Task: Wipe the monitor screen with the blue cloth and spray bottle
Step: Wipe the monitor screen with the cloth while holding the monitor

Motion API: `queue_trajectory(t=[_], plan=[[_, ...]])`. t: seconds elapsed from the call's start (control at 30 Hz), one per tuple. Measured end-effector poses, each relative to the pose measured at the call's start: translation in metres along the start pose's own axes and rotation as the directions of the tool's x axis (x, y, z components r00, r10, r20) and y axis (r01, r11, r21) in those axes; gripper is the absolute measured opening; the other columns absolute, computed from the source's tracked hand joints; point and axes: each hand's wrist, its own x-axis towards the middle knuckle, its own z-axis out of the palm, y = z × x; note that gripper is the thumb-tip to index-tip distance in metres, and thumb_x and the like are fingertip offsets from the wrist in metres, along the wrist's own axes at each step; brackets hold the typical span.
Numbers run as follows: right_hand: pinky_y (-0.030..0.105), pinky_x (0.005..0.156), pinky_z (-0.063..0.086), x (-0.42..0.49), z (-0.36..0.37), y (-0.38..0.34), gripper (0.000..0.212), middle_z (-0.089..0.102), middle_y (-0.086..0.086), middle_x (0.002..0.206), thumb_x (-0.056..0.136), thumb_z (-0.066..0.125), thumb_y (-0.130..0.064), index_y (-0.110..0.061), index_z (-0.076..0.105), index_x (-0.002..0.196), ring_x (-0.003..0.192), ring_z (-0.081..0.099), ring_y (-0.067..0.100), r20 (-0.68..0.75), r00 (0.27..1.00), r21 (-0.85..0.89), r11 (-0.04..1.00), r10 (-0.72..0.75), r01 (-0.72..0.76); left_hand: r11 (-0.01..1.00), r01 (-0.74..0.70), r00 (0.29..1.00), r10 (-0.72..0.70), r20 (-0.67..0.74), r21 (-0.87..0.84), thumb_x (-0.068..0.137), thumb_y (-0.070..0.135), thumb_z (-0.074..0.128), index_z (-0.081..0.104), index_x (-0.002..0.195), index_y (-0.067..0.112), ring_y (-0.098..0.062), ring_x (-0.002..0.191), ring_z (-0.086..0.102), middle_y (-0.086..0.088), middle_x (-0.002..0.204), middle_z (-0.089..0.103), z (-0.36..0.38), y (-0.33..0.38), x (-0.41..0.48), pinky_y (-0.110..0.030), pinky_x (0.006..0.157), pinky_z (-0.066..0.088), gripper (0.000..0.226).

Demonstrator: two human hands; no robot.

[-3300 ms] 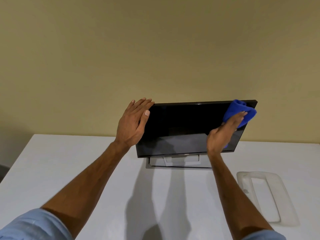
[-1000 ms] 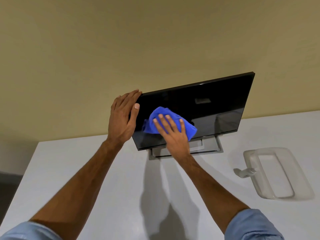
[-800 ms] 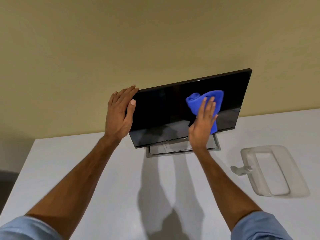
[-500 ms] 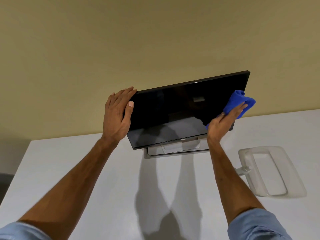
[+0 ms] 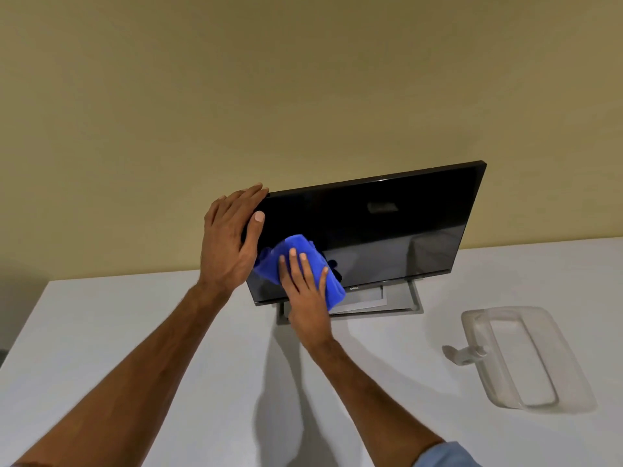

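Now back lower-left, cloth (image 5: 269, 264) on monitor (image 5: 387, 237)

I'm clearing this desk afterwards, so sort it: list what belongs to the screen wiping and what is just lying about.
In the job: monitor, held at its top left corner by the left hand; blue cloth, pressed on the screen by the right hand.
Lying about: clear plastic container on the white table, untouched; possibly the spray bottle, I cannot tell.
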Motion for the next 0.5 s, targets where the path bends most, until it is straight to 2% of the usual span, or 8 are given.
queue_trajectory(t=[0.07, 0.1, 0.2, 0.27, 0.33, 0.4, 0.5], plan=[[0.068, 0.126, -0.014, 0.0, 0.008, -0.013, 0.11, -0.036, -0.006, 0.17, 0.093, 0.054, 0.012, -0.026, -0.012, 0.172, 0.155, -0.041, 0.018, 0.181, 0.969, -0.007, 0.985, -0.166, 0.17, 1.0, -0.009, 1.0, 0.009, 0.013, 0.009, 0.119, 0.028, 0.042, 0.064, 0.157, 0.019, -0.02, 0.154, 0.055, 0.003, 0.164, 0.061, -0.002, 0.001, -0.001, -0.049, 0.132, 0.033, 0.045], [0.069, 0.126, -0.014, 0.0, 0.011, -0.018, 0.11, -0.039, -0.008, 0.169, 0.094, 0.054, 0.011, -0.027, -0.014, 0.172, 0.154, -0.042, 0.017, 0.235, 0.945, -0.019, 0.971, -0.226, 0.236, 1.0, -0.015, 1.0, 0.014, 0.021, 0.014, 0.119, 0.028, 0.042, 0.064, 0.157, 0.02, -0.019, 0.154, 0.054, 0.004, 0.165, 0.06, -0.004, 0.0, -0.002, -0.048, 0.132, 0.033, 0.045], [0.073, 0.126, -0.009, 0.001, 0.01, -0.023, 0.113, -0.027, -0.008, 0.177, 0.095, 0.057, 0.009, -0.029, -0.016, 0.172, 0.158, -0.032, 0.019, 0.3, 0.905, -0.049, 0.943, -0.301, 0.33, 0.999, -0.031, 0.999, 0.029, 0.045, 0.036, 0.119, 0.031, 0.042, 0.062, 0.159, 0.022, -0.017, 0.154, 0.053, 0.006, 0.166, 0.059, -0.008, -0.004, -0.001, -0.044, 0.132, 0.032, 0.046], [0.071, 0.127, -0.008, 0.001, 0.006, -0.017, 0.111, -0.021, -0.007, 0.18, 0.098, 0.059, 0.004, -0.03, -0.016, 0.172, 0.161, -0.026, 0.019, 0.324, 0.891, -0.101, 0.925, -0.317, 0.366, 0.998, -0.037, 0.998, 0.034, 0.054, 0.045, 0.119, 0.032, 0.042, 0.061, 0.159, 0.022, -0.018, 0.154, 0.054, 0.005, 0.167, 0.058, -0.009, -0.004, 0.0, -0.045, 0.132, 0.033, 0.046], [0.064, 0.128, -0.011, 0.002, 0.001, -0.008, 0.107, -0.021, -0.008, 0.179, 0.101, 0.058, 0.001, -0.031, -0.017, 0.171, 0.166, -0.017, 0.018, 0.308, 0.897, -0.138, 0.918, -0.318, 0.373, 0.998, -0.039, 0.998, 0.037, 0.057, 0.045, 0.118, 0.031, 0.042, 0.062, 0.159, 0.02, -0.019, 0.154, 0.055, 0.004, 0.166, 0.059, -0.01, -0.003, 0.0, -0.047, 0.131, 0.034, 0.046], [0.06, 0.127, -0.014, -0.003, -0.003, 0.003, 0.106, -0.027, -0.008, 0.176, 0.102, 0.056, 0.003, -0.031, -0.017, 0.171, 0.166, -0.016, 0.018, 0.26, 0.923, -0.155, 0.931, -0.284, 0.33, 0.998, -0.044, 0.997, 0.041, 0.061, 0.044, 0.118, 0.029, 0.043, 0.062, 0.158, 0.018, -0.02, 0.153, 0.056, 0.003, 0.166, 0.059, -0.012, -0.002, -0.001, -0.049, 0.13, 0.036, 0.046], [0.062, 0.131, -0.003, -0.013, -0.013, 0.03, 0.108, -0.019, -0.003, 0.176, 0.094, 0.054, 0.014, -0.029, -0.006, 0.172, 0.163, -0.014, 0.021, 0.119, 0.981, -0.169, 0.971, -0.153, 0.171, 0.998, -0.053, 0.996, 0.05, 0.071, 0.036, 0.118, 0.028, 0.043, 0.063, 0.158, 0.018, -0.021, 0.153, 0.056, 0.003, 0.166, 0.059, -0.014, -0.003, -0.001, -0.048, 0.13, 0.035, 0.045]])
